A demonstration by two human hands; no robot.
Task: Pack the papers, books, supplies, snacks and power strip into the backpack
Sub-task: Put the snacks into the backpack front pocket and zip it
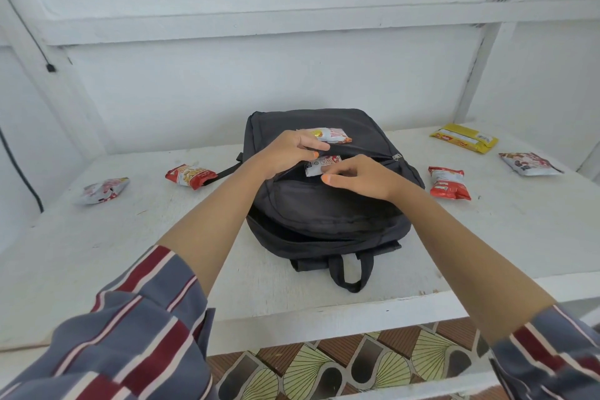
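Note:
A black backpack [324,214] lies flat on the white shelf, its front pocket unzipped. My left hand [289,151] pinches the upper edge of the pocket opening and holds it apart. My right hand [360,177] grips a small white and red snack packet [319,167] at the mouth of that pocket. Another snack packet [331,135] rests on top of the backpack, just beyond my left hand. More packets lie on the shelf: a red one [190,175] and a silvery one [104,190] to the left, a red one [449,183] to the right.
At the right rear of the white shelf [97,263] lie a yellow packet [464,138] and a silvery packet [529,164]. A black cable [19,156] hangs down the left wall. A white wall rises just behind the backpack. Patterned floor tiles [324,370] show below the shelf edge.

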